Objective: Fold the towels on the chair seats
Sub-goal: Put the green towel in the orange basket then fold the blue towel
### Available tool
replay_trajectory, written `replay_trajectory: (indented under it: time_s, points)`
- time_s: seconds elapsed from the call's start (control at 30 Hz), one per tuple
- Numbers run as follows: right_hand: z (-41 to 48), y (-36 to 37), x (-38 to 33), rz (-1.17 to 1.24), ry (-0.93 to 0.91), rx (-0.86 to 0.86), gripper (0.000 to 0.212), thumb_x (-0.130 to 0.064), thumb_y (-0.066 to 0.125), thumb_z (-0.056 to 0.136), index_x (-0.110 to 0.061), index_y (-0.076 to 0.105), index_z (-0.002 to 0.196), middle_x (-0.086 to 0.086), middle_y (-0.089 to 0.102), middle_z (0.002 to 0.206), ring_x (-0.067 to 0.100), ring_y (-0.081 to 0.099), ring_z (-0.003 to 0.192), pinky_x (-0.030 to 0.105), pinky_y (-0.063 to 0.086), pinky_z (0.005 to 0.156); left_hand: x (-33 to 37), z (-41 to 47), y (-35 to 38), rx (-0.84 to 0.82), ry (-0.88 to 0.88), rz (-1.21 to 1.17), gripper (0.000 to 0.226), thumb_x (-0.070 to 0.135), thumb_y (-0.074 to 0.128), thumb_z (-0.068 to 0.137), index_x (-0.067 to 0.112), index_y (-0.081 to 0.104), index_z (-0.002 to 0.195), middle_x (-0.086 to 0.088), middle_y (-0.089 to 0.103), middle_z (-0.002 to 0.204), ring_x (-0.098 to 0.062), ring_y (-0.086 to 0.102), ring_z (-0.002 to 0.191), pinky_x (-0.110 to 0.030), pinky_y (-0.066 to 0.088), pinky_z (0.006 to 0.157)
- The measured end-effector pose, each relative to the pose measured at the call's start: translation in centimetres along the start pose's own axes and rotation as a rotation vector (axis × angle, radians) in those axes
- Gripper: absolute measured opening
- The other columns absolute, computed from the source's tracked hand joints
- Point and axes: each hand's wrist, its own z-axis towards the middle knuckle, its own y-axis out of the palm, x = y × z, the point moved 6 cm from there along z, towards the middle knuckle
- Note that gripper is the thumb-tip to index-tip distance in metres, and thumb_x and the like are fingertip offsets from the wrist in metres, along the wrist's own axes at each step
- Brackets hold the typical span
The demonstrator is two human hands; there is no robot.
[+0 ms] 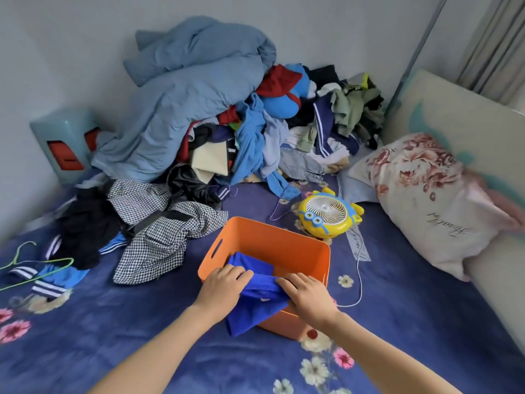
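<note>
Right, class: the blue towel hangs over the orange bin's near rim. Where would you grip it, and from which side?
Grip the blue towel by the bunched fold across the near rim of the orange bin, coming from above. One part lies inside, another hangs outside, so that ridge sits highest and exposed.

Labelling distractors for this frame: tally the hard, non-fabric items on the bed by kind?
Orange plastic storage bin: 1
Yellow round cartoon desk fan: 1
Thin wire hangers: 2 (green, purple)
Teal plastic stool: 1
Total: 5
</note>
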Motion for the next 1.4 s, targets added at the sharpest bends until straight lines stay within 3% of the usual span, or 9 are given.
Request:
replay_trajectory:
  time_s: [0.4,0.57,0.7,0.83,0.9,1.0,1.1,1.23,1.4]
  points:
    - [7.7,7.1,6.4,0.094,0.362,-0.252,0.047,-0.027,0.062,0.046,-0.029,0.051,0.091,-0.012,0.06,0.067,0.009,0.06,0.053,0.014,0.04,0.042,-7.8,11.1,8.6,-0.325,0.199,-0.072,0.046,0.01,0.033,0.062,0.024,0.072,0.083,0.011,0.065,0.071,-0.011,0.062,0.059,-0.016,0.046,0.049]
    - [9.9,12.3,8.4,0.081,0.525,-0.303,0.053,-0.02,0.076,0.043,-0.025,0.061,0.093,-0.009,0.066,0.074,0.013,0.063,0.058,0.016,0.045,0.044,-11.3,14.6,14.1,-0.325,0.288,-0.066,0.036,0.004,0.064,0.057,0.019,0.067,0.089,0.006,0.066,0.077,-0.016,0.062,0.065,-0.021,0.052,0.058]
    - [10.6,14.3,7.6,0.093,0.548,-0.25,0.048,-0.02,0.063,0.055,-0.019,0.049,0.101,-0.001,0.068,0.083,0.019,0.064,0.068,0.022,0.05,0.053,-12.7,14.4,15.8,-0.304,0.225,-0.115,0.035,0.008,0.045,0.066,0.017,0.07,0.089,0.003,0.069,0.085,-0.018,0.066,0.074,-0.024,0.053,0.062]
    - [8.5,20.1,4.8,0.279,0.56,-0.583,0.065,-0.034,0.073,0.055,-0.023,0.047,0.113,-0.001,0.066,0.103,0.017,0.066,0.089,0.019,0.052,0.068,-13.0,7.5,21.0,-0.781,0.146,-0.051,0.056,0.021,0.086,0.037,0.019,0.072,0.092,-0.004,0.069,0.088,-0.023,0.065,0.081,-0.03,0.053,0.068]
    - [6.5,23.5,3.3,0.341,0.579,-0.862,0.072,-0.042,0.068,0.074,-0.021,0.037,0.136,0.009,0.043,0.141,0.024,0.044,0.128,0.029,0.041,0.098,-13.4,4.3,22.9,-1.069,0.121,0.042,0.048,0.023,0.073,0.068,0.017,0.062,0.114,-0.015,0.059,0.115,-0.032,0.053,0.109,-0.04,0.042,0.092]
    - [4.5,26.9,1.4,0.437,0.582,-1.108,0.057,-0.046,0.042,0.094,-0.032,0.022,0.146,0.005,0.005,0.158,0.025,0.013,0.142,0.038,0.022,0.111,-12.8,2.4,25.1,-1.223,0.071,-0.024,0.036,0.015,0.039,0.092,0.013,0.051,0.125,-0.015,0.047,0.132,-0.031,0.039,0.123,-0.04,0.028,0.102]
    - [4.3,28.9,1.2,0.446,0.574,-1.167,0.053,-0.042,0.039,0.095,-0.035,0.022,0.146,0.005,0.003,0.158,0.024,0.014,0.142,0.038,0.021,0.111,-12.3,3.7,26.6,-1.167,-0.054,-0.13,0.036,0.019,0.038,0.094,0.013,0.047,0.129,-0.013,0.039,0.141,-0.031,0.033,0.13,-0.041,0.03,0.102]
    - [4.6,30.2,1.9,0.441,0.556,-1.185,0.051,-0.033,0.04,0.096,-0.033,0.025,0.145,0.003,0.009,0.157,0.025,0.019,0.141,0.04,0.024,0.111,-12.3,6.0,28.6,-1.094,-0.141,-0.161,0.058,0.016,0.037,0.096,0.016,0.012,0.148,-0.012,-0.006,0.157,-0.029,0.001,0.145,-0.04,0.019,0.113]
    - [3.8,30.0,3.0,0.448,0.597,-1.193,0.052,-0.029,0.041,0.096,-0.03,0.024,0.146,0.003,0.009,0.157,0.026,0.024,0.139,0.039,0.027,0.11,-13.4,7.0,30.8,-1.129,-0.206,-0.162,0.062,0.018,0.037,0.094,0.018,0.006,0.149,-0.011,-0.009,0.157,-0.028,-0.001,0.145,-0.04,0.019,0.114]
